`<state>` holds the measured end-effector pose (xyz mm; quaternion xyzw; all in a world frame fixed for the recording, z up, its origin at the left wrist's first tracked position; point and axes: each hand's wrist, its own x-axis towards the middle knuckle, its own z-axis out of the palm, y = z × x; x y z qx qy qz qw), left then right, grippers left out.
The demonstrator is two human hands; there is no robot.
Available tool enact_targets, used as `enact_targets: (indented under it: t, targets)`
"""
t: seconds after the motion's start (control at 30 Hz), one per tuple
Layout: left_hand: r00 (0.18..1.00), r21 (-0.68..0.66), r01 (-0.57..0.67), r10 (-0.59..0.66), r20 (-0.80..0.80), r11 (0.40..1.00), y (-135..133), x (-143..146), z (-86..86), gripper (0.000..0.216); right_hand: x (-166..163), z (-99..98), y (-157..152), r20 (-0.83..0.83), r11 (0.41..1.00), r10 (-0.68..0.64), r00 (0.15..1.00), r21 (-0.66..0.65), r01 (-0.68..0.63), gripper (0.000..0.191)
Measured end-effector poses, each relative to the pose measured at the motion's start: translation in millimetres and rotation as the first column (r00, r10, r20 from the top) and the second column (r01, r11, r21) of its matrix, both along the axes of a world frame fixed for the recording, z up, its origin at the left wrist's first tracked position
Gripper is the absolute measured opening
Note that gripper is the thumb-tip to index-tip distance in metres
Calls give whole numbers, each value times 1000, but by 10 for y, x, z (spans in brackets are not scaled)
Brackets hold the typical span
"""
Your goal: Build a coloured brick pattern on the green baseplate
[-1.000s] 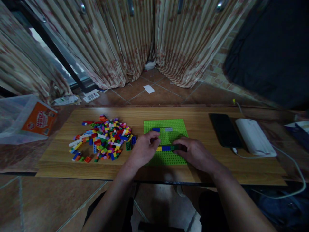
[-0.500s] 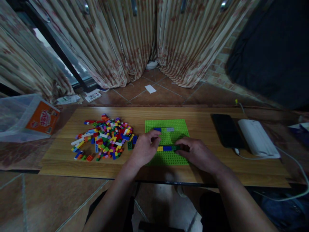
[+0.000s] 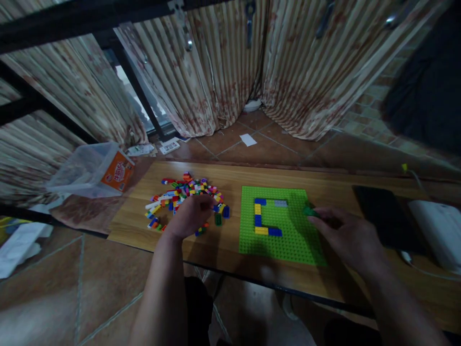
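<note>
A bright green baseplate [image 3: 288, 245] lies on the wooden table [image 3: 230, 178]. On it stand blue, yellow and grey bricks [image 3: 264, 218] in an open C shape. My left hand [image 3: 189, 216] rests over the right edge of the pile of loose coloured bricks [image 3: 180, 194], fingers curled; what they hold, if anything, is hidden. My right hand [image 3: 345, 235] hovers at the baseplate's right edge and pinches a dark green brick [image 3: 309, 210] between its fingertips.
A clear plastic box with an orange label [image 3: 95, 170] sits at the table's left end. A black phone [image 3: 387, 216] and a white power bank [image 3: 437, 230] with a cable lie at the right. Striped curtains hang behind; tiled floor lies below.
The view swung left. My left hand left the baseplate for the brick pile. My right hand lifted the dark green brick off the row and drew back to the right edge.
</note>
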<state>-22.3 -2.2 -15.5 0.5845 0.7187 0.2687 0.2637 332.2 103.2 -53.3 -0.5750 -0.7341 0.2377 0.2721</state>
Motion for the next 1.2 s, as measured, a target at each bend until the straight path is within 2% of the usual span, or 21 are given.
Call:
enact_targets:
  t: [0.07, 0.17, 0.27, 0.4, 0.6, 0.8, 0.9, 1.0, 1.1, 1.2]
  targets:
    - [999, -17, -15, 14, -31, 1000, -40, -43, 11, 20, -26, -16, 2, -2, 1000, -30, 1000, 2, 30, 36]
    - [997, -3, -69, 69, -45, 998, -78, -100, 29, 23, -165, -11, -76, -36, 1000, 11, 999, 2, -11, 37]
    - [986, 25, -152, 154, -70, 988, -105, -139, 60, 24, -419, 19, -242, -80, 986, 169, 982, 24, -168, 34]
    - [973, 32, -200, 202, -114, 979, -116, -135, 75, 26, -851, 41, -492, -134, 923, 383, 914, 98, -372, 23]
    - [962, 22, -241, 242, -128, 970, -112, -115, 49, 25, -1387, -63, -696, 21, 822, 542, 840, 195, -535, 14]
    - [918, 108, -384, 392, -66, 917, -154, -273, 46, 25, -1610, -175, -737, 194, 780, 538, 820, 256, -571, 11]
    - [864, 197, -502, 496, 83, 842, -189, -377, 58, 22, -1630, -198, -728, 183, 786, 532, 826, 254, -563, 14]
    - [744, 294, -665, 575, 341, 687, -233, -463, 87, 21, -1632, -206, -713, 131, 797, 531, 837, 258, -546, 16]
    - [613, 332, -782, 558, 559, 527, -299, -533, 130, 16, -1649, -197, -724, 81, 803, 526, 847, 282, -526, 17]
    - [542, 327, -829, 507, 670, 454, -378, -594, 169, 18, -1706, -177, -785, 65, 798, 523, 850, 314, -515, 18]
